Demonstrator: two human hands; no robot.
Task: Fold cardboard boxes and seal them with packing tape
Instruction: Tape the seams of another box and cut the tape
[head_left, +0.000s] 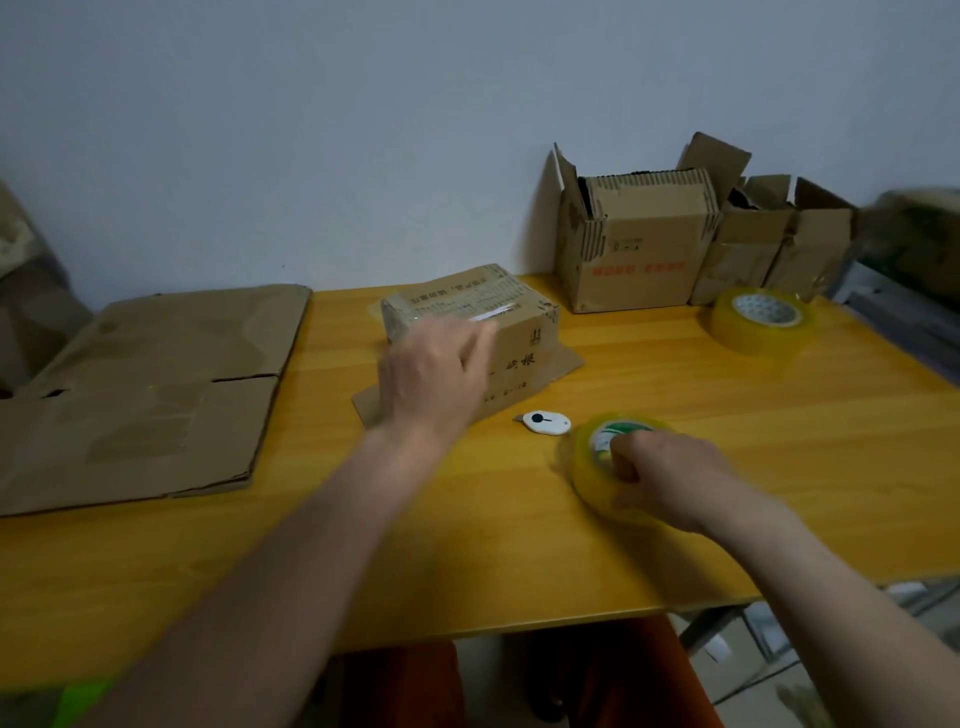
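Observation:
A small taped cardboard box (511, 317) sits mid-table with one flap spread flat on the wood. My left hand (434, 376) lies against its near left side, fingers fairly straight, blurred. A roll of yellowish packing tape (589, 467) rests near the table's front right. My right hand (670, 480) grips this roll, fingers curled into its core. A white pocket cutter (546, 422) lies between the box and the roll.
Flattened cardboard (150, 384) covers the table's left end. Two open boxes (639, 244) (769, 249) stand against the wall at the back right. A second tape roll (761, 322) lies before them. The table's front edge (519, 626) runs below my arms.

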